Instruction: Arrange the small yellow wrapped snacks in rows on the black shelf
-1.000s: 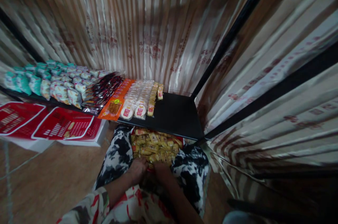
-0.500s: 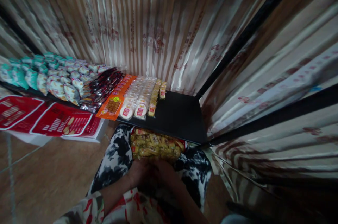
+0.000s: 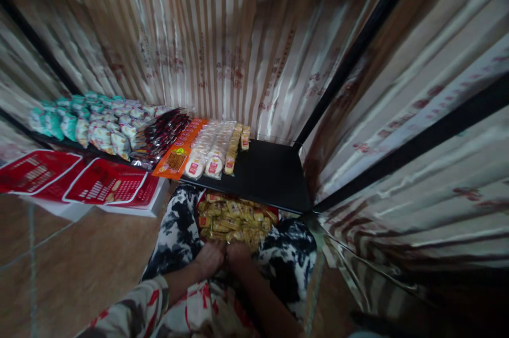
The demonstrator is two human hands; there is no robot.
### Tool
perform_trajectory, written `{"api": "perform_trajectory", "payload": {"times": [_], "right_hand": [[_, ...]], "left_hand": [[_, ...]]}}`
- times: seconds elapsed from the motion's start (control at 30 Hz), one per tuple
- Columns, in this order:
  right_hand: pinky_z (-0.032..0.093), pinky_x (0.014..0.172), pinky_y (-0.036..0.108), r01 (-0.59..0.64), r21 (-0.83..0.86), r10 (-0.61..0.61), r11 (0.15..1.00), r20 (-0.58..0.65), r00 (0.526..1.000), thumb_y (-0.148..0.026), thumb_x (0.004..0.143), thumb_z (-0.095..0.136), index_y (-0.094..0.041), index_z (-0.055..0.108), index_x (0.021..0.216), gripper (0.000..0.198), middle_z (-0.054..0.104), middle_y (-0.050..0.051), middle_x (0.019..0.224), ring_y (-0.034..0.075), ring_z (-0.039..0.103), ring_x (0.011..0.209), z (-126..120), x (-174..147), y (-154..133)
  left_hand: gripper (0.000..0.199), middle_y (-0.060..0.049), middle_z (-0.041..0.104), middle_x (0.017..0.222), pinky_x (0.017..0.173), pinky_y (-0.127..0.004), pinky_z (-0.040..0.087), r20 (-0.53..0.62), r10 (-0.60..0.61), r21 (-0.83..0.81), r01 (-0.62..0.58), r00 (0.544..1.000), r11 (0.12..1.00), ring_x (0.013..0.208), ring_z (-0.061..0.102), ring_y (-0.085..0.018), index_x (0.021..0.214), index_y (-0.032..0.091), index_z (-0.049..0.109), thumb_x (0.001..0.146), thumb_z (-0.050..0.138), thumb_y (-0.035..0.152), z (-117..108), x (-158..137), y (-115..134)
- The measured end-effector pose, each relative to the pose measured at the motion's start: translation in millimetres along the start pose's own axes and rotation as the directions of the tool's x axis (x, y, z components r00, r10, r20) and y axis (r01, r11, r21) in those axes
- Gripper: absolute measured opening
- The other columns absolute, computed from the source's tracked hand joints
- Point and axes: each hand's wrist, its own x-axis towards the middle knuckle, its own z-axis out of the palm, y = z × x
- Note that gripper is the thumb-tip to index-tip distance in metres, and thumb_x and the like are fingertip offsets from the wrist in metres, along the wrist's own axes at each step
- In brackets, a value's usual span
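Observation:
Between my knees lies a pile of small snacks in yellow wrappers (image 3: 234, 218), with red edges of its container or bag showing at the sides. My left hand (image 3: 210, 258) is closed at the near edge of this pile. Close beside it, nearly touching, my right hand (image 3: 238, 256) is closed too. What the fingers grip, if anything, is too dark to make out. Just beyond, on the black shelf (image 3: 270, 173), stand a row of yellow-wrapped snacks (image 3: 231, 152) and a short row beside it (image 3: 245, 138).
Left along the shelf are round white packaged snacks (image 3: 213, 165), an orange packet (image 3: 175, 160), dark red packets (image 3: 163, 133) and white-and-teal packets (image 3: 67, 124). Red-and-white boxes (image 3: 111, 184) stand on the tiled floor. Black posts (image 3: 338, 83) and a striped curtain (image 3: 222, 35) enclose the shelf.
The view has shifted slightly, so the shelf goods appear further right. My hands stay together at the near edge of the yellow snacks, now looking more tightly closed.

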Motion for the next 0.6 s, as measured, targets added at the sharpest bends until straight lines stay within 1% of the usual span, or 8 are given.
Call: {"api": "perform_trajectory", "payload": {"times": [0.13,0.27,0.43,0.53,0.6], "right_hand": [[0.046,0.071,0.03,-0.03,-0.006,0.03,1.0,0.025,0.999,-0.012,0.077,0.043,-0.009,0.068,0.088,0.027,0.068,0.018,0.091,0.024,0.065,0.085,0.9,-0.2,-1.0],[0.046,0.073,0.031,-0.018,-0.003,0.018,1.0,0.02,1.0,-0.011,0.077,0.043,-0.011,0.068,0.09,0.028,0.068,0.017,0.093,0.024,0.064,0.088,2.6,2.0,-4.8],[0.047,0.075,0.031,0.012,0.011,-0.013,1.0,0.038,0.999,-0.011,0.075,0.047,-0.012,0.069,0.087,0.025,0.069,0.016,0.089,0.024,0.065,0.086,1.0,7.7,-11.4],[0.047,0.079,0.031,0.013,0.021,-0.014,1.0,0.046,0.999,-0.009,0.077,0.045,-0.012,0.067,0.093,0.028,0.068,0.016,0.094,0.024,0.064,0.09,1.6,7.9,-12.4],[0.046,0.081,0.031,0.006,0.032,-0.008,0.999,0.053,0.999,-0.008,0.079,0.041,-0.011,0.066,0.099,0.032,0.067,0.016,0.099,0.024,0.063,0.093,3.6,6.9,-11.4]], "left_hand": [[0.028,-0.015,0.06,0.097,0.069,-0.033,0.041,-0.024,-0.039,0.036,0.04,0.999,0.999,0.092,0.055,-0.024,0.097,0.007,0.061,0.081,0.039,0.006,5.7,1.5,5.3],[0.03,-0.018,0.058,0.103,0.072,-0.034,0.04,-0.066,-0.081,0.064,0.085,0.995,0.994,0.095,0.054,-0.025,0.104,0.005,0.059,0.082,0.038,0.007,13.7,0.2,5.2],[0.028,-0.016,0.059,0.101,0.07,-0.032,0.041,-0.13,-0.159,0.096,0.172,0.979,0.98,0.094,0.055,-0.024,0.104,0.009,0.06,0.083,0.043,0.011,26.7,-1.0,0.4],[0.027,-0.015,0.061,0.098,0.069,-0.031,0.043,-0.153,-0.183,0.104,0.2,0.971,0.974,0.093,0.057,-0.024,0.105,0.008,0.061,0.082,0.045,0.01,29.4,-0.2,1.1],[0.026,-0.014,0.063,0.093,0.067,-0.031,0.044,-0.158,-0.195,0.106,0.213,0.968,0.971,0.089,0.058,-0.024,0.101,0.008,0.063,0.081,0.048,0.01,28.4,0.8,2.9]]}}
